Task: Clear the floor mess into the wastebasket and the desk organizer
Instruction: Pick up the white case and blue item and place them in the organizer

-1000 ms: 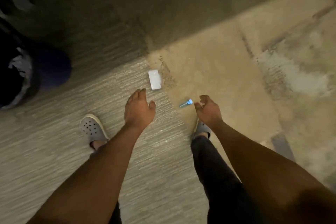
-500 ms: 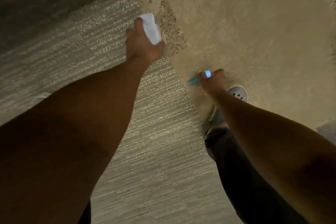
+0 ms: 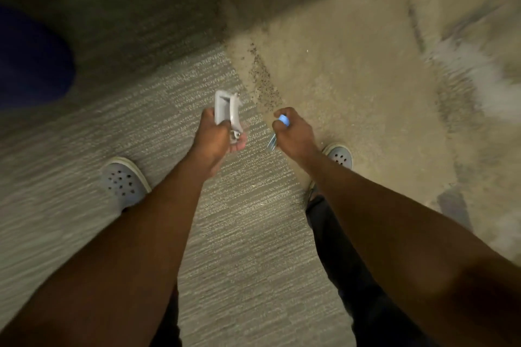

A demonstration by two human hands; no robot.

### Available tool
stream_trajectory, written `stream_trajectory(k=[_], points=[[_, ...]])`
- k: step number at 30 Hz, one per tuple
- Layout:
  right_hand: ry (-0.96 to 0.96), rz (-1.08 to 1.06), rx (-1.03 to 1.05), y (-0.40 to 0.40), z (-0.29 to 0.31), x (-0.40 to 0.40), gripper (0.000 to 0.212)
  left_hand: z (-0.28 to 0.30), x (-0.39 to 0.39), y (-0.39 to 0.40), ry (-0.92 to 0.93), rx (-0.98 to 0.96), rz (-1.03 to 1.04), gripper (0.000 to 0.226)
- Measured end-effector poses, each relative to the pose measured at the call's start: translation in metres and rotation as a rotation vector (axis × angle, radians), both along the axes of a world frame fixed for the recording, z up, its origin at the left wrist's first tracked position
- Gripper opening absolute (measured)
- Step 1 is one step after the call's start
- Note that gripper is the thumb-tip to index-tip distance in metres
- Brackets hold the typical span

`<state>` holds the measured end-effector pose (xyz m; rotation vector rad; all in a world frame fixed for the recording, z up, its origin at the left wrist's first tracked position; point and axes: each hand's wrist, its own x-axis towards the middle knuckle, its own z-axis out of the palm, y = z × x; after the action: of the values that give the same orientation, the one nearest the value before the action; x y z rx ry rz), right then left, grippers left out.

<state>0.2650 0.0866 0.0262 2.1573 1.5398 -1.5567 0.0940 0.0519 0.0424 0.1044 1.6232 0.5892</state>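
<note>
Dim striped grey carpet [image 3: 239, 234] meets a lit tan floor [image 3: 352, 93].

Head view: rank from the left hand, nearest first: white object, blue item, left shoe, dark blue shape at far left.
From the left hand:
1. White object, held in that hand.
2. Blue item, just to its right, in the right hand.
3. Left shoe, lower left on the carpet.
4. Dark blue shape, far upper left.
</note>
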Motion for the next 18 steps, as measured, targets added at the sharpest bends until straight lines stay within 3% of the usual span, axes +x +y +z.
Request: stream_trajectory(k=[9,14,18], points=[[0.041,0.082,0.119,-0.002,0.238,-0.085,0.04,0.245,-0.078,-0.024,-0.123,0.134,0.074,0.028],[0.061,0.098,0.189,-0.017,0.349,-0.141,0.037,0.361,-0.148,-0.04,-0.029,0.208,0.139,0.025],[0.131,0.138,0.286,-0.024,0.424,-0.193,0.036,0.431,-0.208,-0.048,0.135,0.276,0.159,0.008]])
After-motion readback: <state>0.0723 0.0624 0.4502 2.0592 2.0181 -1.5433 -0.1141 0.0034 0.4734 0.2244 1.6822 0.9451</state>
